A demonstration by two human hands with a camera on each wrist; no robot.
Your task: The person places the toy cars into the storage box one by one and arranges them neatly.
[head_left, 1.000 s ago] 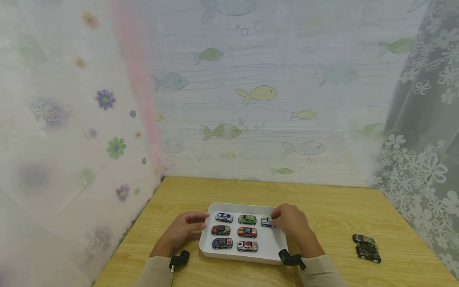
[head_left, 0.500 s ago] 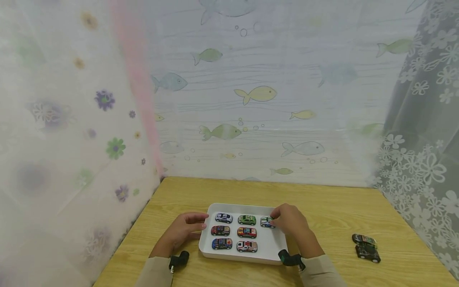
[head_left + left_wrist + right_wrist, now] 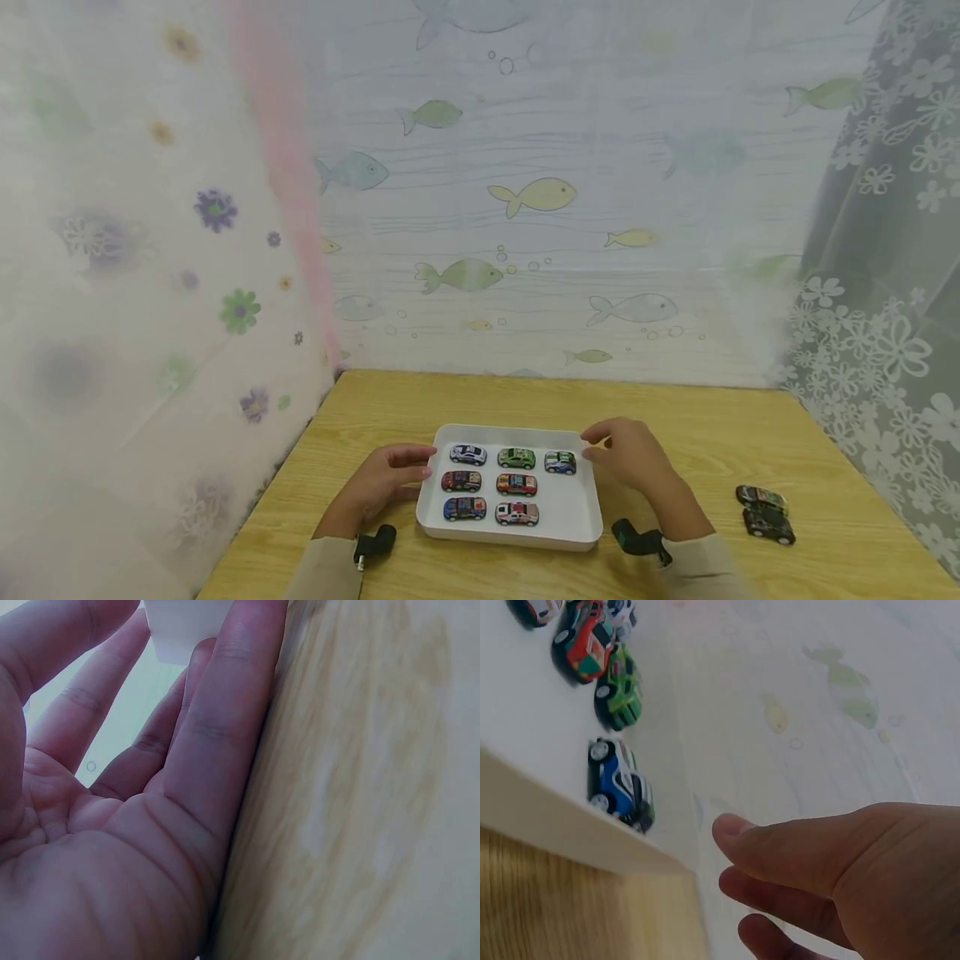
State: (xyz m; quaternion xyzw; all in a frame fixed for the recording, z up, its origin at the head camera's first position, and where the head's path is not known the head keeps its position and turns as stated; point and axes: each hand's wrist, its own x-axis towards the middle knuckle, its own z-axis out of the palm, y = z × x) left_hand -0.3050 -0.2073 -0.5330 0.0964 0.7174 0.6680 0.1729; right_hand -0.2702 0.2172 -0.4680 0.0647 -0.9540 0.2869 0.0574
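In the head view, a white tray (image 3: 555, 533) on the table holds several toy cars in columns. My left hand (image 3: 382, 479) is at the tray's left wall, thumb and index fingertips at the rim; the left wrist view shows its fingers extended, with the edge of a hand (image 3: 217, 735) low along the wood. My right hand (image 3: 633, 454) is just outside the tray's right rim, holding nothing, fingers loosely bent. Nearest to it sits a white, blue and green toy car (image 3: 560, 462) in the top right of the tray. Beside that car is a green toy car (image 3: 517, 458).
Two more toy cars lie close together on the table at the right, a multicoloured one (image 3: 761, 498) and a black one (image 3: 768, 526). The wooden table (image 3: 675, 417) ends at a fish-print curtain (image 3: 555, 250) behind and a flowered one (image 3: 187, 375) at the left.
My right hand has let go of the white, blue and green toy car and moved right, out past the tray's rim. The car stays in the tray; my left hand has not moved.
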